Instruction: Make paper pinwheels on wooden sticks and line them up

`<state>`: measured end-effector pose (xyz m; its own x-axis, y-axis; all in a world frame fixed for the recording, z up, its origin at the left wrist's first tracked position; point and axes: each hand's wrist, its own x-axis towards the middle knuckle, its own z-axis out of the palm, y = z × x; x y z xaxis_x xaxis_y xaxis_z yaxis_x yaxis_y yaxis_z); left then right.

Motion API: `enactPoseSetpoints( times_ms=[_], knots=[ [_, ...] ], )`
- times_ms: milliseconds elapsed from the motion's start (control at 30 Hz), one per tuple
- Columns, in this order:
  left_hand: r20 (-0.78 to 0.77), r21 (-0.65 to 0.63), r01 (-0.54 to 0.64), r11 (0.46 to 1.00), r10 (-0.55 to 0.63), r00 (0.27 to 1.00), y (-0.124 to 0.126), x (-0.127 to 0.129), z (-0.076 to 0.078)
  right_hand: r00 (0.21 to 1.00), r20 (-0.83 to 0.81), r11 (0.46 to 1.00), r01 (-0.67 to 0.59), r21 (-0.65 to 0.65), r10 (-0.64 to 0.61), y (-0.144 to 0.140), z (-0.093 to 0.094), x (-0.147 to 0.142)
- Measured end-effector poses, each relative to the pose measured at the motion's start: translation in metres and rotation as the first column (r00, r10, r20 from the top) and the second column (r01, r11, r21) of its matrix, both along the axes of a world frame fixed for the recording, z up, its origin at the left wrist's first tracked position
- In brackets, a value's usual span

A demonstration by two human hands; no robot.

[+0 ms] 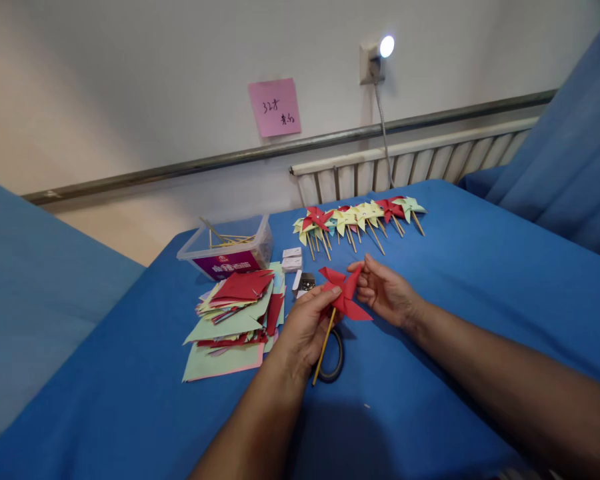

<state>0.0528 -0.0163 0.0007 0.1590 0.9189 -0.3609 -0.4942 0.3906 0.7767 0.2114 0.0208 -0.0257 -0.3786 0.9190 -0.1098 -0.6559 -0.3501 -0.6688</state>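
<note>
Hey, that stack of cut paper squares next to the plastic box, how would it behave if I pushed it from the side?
The paper stack would probably slide apart rather than move as one: its sheets already lie fanned and askew. It looks light and floppy, thin coloured sheets with corners overhanging. On the blue cloth the bottom sheets may drag and lag behind.

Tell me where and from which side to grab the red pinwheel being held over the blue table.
Grip the red pinwheel by its wooden stick, low down and from the near side. The stick slants toward the person and stays bare below the left hand, while the folded paper blades, pinched by the right hand, would likely crush.
</note>
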Motion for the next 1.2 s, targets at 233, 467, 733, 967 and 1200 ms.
enactPoseSetpoints(
  times_ms=[233,467,733,967,1200],
  knots=[
    [0.029,-0.001,-0.018,1.0,0.018,0.999,0.001,0.002,0.001,0.992,0.123,0.98,-0.029,0.196,0.005,-0.013,0.001,-0.012],
    [0.051,-0.067,-0.042,0.997,0.045,0.998,-0.001,0.001,0.005,0.991,0.134,0.968,-0.03,0.251,-0.004,-0.011,-0.002,-0.014],
    [0.036,-0.043,-0.023,0.999,0.024,0.999,-0.001,0.003,0.002,0.983,0.176,0.974,0.012,0.225,-0.053,-0.011,-0.005,-0.017],
    [0.044,-0.046,-0.028,0.999,0.03,0.999,0.0,0.004,0.002,0.98,0.185,0.978,0.034,0.208,-0.073,-0.014,-0.002,-0.018],
    [0.051,-0.033,-0.037,0.999,0.038,0.998,0.001,0.0,0.001,0.995,0.101,0.98,-0.009,0.2,-0.011,-0.015,-0.001,-0.014]
  ],
)
